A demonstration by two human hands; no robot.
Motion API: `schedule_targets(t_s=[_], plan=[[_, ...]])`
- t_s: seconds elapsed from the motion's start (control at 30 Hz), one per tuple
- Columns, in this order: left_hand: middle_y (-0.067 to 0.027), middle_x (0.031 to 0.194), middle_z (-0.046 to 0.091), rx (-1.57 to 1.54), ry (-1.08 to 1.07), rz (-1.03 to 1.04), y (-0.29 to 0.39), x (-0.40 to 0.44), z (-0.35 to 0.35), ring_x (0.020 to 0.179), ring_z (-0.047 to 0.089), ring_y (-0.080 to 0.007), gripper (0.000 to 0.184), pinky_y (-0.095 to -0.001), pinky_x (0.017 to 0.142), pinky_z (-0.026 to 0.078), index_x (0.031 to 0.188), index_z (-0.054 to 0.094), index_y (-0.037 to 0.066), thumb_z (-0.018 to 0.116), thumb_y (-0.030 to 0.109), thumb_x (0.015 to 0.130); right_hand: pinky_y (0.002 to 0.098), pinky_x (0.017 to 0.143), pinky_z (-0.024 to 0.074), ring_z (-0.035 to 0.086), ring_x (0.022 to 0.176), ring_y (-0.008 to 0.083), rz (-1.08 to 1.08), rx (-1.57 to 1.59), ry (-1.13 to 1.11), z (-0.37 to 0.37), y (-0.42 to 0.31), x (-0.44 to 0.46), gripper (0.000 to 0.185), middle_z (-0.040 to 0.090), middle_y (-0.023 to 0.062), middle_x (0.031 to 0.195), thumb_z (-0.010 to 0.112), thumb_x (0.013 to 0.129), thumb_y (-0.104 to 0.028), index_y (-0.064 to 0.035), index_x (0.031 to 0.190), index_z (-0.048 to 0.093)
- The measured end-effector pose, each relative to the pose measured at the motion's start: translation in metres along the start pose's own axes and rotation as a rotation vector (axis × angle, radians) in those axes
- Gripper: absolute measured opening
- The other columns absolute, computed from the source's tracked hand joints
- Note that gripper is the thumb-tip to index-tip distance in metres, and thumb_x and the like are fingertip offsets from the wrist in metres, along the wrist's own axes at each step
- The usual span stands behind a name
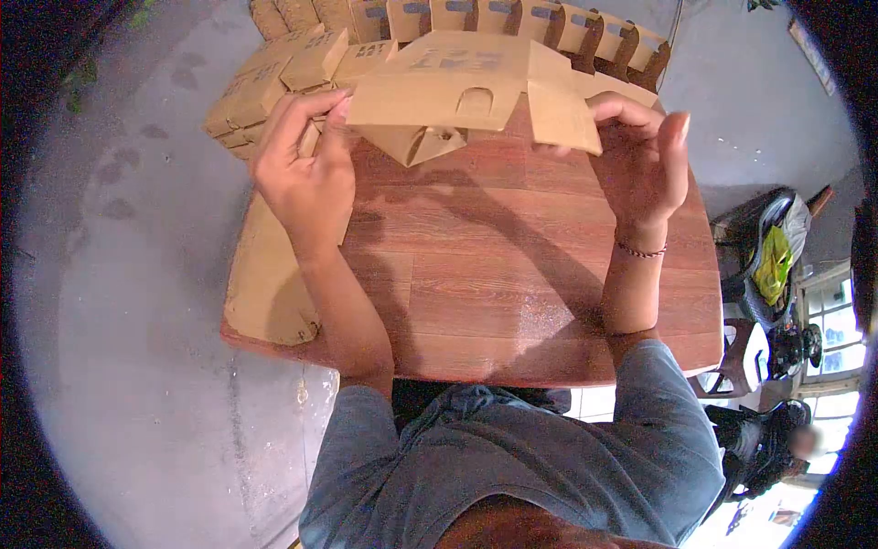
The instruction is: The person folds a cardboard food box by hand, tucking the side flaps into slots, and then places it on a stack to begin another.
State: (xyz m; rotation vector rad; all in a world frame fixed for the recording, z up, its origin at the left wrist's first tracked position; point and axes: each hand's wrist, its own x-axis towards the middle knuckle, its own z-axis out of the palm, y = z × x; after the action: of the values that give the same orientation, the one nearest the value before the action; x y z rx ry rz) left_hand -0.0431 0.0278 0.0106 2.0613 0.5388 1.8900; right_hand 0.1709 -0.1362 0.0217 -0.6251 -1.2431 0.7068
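Observation:
A brown cardboard box (439,87), partly folded with printing on its upper panel, is held up over the far part of the wooden table. My left hand (311,165) pinches its left edge between thumb and fingers. At the box's right side flap, my right hand (640,156) has its thumb raised apart, with the fingers partly behind the flap. Below the box's front edge, a folded flap hangs down.
Printed cardboard boxes (261,82) are stacked at the table's far left. A row of upright boxes (549,27) lines the far edge. Flat cardboard (270,274) lies at the left of the wooden table (485,302). A chair (745,357) stands right.

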Motion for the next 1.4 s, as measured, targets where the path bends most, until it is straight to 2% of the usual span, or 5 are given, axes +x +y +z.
schedule_targets(t_s=[0.43,0.63,0.8,1.13,1.4], plan=[[-0.0081,0.078,0.068,0.064,-0.075,0.223,0.003,-0.001,0.003,0.074,0.065,-0.0191,0.006,-0.0285,0.065,0.05,0.087,0.072,0.001,0.071,0.003,0.081,0.0316,0.074,0.054,0.065,0.08,0.0194,0.002,0.019,0.138,0.003,-0.001,0.002,0.011,0.066,0.0118,0.091,0.059,0.09,-0.006,0.0039,0.095,0.061],[-0.0109,0.088,0.069,-0.184,-0.33,-0.234,0.014,-0.009,0.02,0.08,0.067,-0.0201,0.024,-0.0308,0.072,0.051,0.106,0.071,0.004,0.071,0.013,0.084,0.0276,0.073,0.0524,0.061,0.081,0.0118,-0.018,-0.235,0.344,0.014,0.005,0.002,0.009,0.065,0.0049,0.088,0.063,0.09,-0.007,0.0014,0.092,0.062],[-0.0123,0.091,0.068,-0.242,-0.463,0.103,0.031,-0.014,0.028,0.086,0.067,-0.0241,0.032,-0.0329,0.076,0.051,0.102,0.065,0.001,0.075,0.024,0.082,0.024,0.072,0.0507,0.061,0.079,0.0092,-0.038,-0.361,0.355,0.026,0.011,0.001,0.009,0.064,0.0025,0.083,0.067,0.09,-0.008,0.0008,0.091,0.063],[-0.007,0.09,0.063,-0.27,-0.465,-0.044,0.034,-0.016,0.034,0.081,0.06,-0.0127,0.014,-0.0273,0.071,0.05,0.093,0.06,-0.001,0.064,0.012,0.09,0.0233,0.071,0.0483,0.06,0.077,0.0077,-0.042,-0.507,0.308,0.034,0.013,-0.003,0.009,0.066,0.0019,0.082,0.069,0.088,-0.008,-0.0006,0.089,0.063],[-0.0098,0.084,0.06,-0.49,-0.451,-0.215,0.035,-0.021,0.033,0.075,0.06,-0.0176,0.011,-0.0286,0.067,0.05,0.092,0.059,-0.002,0.062,0.008,0.088,0.0246,0.073,0.0481,0.06,0.078,0.0089,-0.019,-0.603,0.215,0.032,0.013,-0.004,0.01,0.066,0.0029,0.082,0.07,0.085,-0.007,-0.0004,0.088,0.064]])
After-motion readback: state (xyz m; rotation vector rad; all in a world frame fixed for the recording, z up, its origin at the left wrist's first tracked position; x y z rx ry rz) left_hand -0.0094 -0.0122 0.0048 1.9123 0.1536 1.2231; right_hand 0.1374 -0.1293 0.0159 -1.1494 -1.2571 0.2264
